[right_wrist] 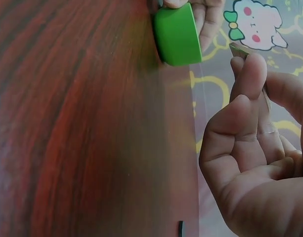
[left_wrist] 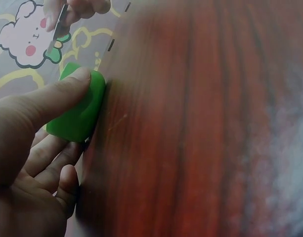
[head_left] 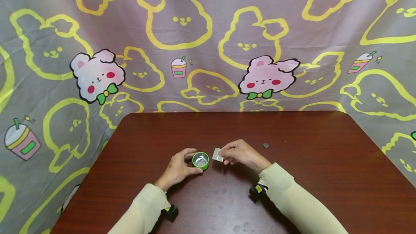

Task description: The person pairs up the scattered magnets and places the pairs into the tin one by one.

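Note:
A small round green bowl (head_left: 200,161) with a shiny metal inside stands upright on the table. My left hand (head_left: 178,167) holds it from the left, thumb on the near side and fingers on the far side. In the left wrist view, the thumb lies against the bowl's green wall (left_wrist: 79,116). Just right of the bowl, my right hand (head_left: 243,154) pinches a small flat silvery rectangular piece (head_left: 217,154) between thumb and fingers. That piece is held above the table, apart from the bowl. In the right wrist view only its thin edge (right_wrist: 238,51) shows past the fingertips.
A small dark grey disc (head_left: 265,145) lies on the brown wooden table (head_left: 325,161), beyond my right hand. Patterned cloth (head_left: 208,60) hangs behind the table and along its sides. A black wrist device (head_left: 258,191) sits under each cuff.

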The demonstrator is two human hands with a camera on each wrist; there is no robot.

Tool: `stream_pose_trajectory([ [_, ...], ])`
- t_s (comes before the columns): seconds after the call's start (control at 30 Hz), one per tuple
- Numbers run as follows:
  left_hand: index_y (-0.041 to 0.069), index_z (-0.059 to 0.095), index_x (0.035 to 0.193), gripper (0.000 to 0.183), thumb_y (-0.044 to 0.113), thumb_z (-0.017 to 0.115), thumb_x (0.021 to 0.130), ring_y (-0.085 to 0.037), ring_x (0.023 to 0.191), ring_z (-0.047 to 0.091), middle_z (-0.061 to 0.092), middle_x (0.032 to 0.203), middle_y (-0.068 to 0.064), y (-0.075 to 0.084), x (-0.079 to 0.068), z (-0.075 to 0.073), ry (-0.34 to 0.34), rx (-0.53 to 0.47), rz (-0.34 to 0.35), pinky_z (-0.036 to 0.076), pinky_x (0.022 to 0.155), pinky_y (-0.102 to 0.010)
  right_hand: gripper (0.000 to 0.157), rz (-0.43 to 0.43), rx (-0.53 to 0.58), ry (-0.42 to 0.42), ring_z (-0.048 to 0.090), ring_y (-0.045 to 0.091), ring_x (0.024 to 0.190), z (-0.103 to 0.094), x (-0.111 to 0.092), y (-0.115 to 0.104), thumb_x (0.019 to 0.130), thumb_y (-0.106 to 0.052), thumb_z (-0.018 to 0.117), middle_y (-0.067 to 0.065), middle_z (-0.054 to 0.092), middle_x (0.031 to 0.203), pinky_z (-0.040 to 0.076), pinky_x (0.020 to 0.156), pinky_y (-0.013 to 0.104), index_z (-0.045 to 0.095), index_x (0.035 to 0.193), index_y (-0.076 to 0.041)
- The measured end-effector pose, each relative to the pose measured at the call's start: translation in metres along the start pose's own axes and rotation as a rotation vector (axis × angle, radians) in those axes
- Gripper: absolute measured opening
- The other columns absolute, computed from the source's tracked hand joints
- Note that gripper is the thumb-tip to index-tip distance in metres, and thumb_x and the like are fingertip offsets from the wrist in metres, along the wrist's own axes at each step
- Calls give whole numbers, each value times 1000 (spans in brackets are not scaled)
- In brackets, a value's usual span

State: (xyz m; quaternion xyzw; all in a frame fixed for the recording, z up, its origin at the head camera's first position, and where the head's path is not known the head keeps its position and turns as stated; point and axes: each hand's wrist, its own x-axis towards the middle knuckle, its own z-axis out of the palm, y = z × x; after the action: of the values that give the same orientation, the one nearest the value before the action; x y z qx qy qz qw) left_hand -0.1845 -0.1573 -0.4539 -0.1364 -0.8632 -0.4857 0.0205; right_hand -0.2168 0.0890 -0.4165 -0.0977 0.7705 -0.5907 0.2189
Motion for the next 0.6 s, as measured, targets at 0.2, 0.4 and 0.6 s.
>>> stream_pose_trajectory([
  [0.2,3,58,119,70,15,89,58,-20,98,63,68,107,-7,1,0,-1,-6,4,-19,48,83,-37,20,-4,18,-28,63,13,59,8,7,0,81,-15,71,6,66,68,51,57,29,70,91,1],
  [0.4,3,58,118,69,15,89,57,-19,99,63,68,107,-6,2,-1,-1,-6,1,-31,47,85,-39,21,8,26,-64,62,12,56,18,11,2,80,-13,70,5,65,66,48,54,26,69,93,4],
  [0.6,2,58,118,70,18,89,58,-19,101,62,68,107,-6,3,0,-2,-7,20,-23,45,89,-42,22,28,20,-74,63,11,56,24,15,4,83,-15,69,5,65,66,47,52,25,69,95,4],
])
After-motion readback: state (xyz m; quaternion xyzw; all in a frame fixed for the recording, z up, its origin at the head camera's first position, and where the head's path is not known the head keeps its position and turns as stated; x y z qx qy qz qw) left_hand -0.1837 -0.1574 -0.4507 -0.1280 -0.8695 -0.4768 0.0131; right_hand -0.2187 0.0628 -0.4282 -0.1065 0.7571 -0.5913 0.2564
